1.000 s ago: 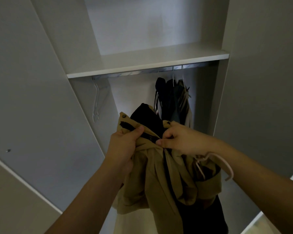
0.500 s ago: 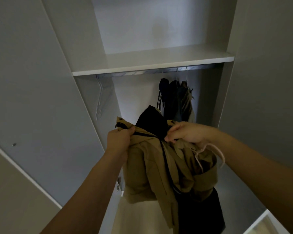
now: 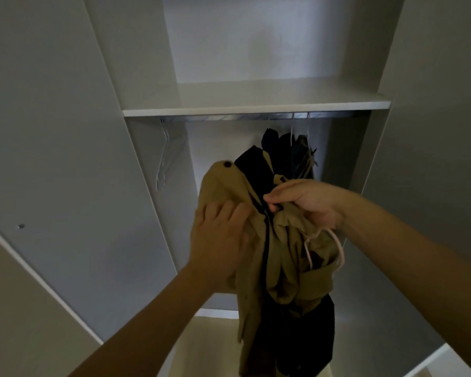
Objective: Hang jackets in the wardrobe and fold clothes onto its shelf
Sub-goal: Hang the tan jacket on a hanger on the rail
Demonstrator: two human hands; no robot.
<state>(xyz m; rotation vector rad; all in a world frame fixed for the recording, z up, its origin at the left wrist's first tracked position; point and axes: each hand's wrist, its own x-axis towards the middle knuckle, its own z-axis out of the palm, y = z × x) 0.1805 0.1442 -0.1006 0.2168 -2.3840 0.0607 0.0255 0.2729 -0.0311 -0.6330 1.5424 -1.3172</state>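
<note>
Tan cotton jacket w/ dark lining (image 3: 259,240) hangs lengthwise below the chrome wardrobe rail (image 3: 256,117). Right hand (image 3: 307,205) pinches its collar, nearer the rail; left hand (image 3: 220,240) lies flat, fingers straight, on the shoulder.

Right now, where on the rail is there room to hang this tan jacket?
The rail is bare between the empty hanger at its left end and the dark clothes bunched at the right. The shelf above shows bare too.
</note>
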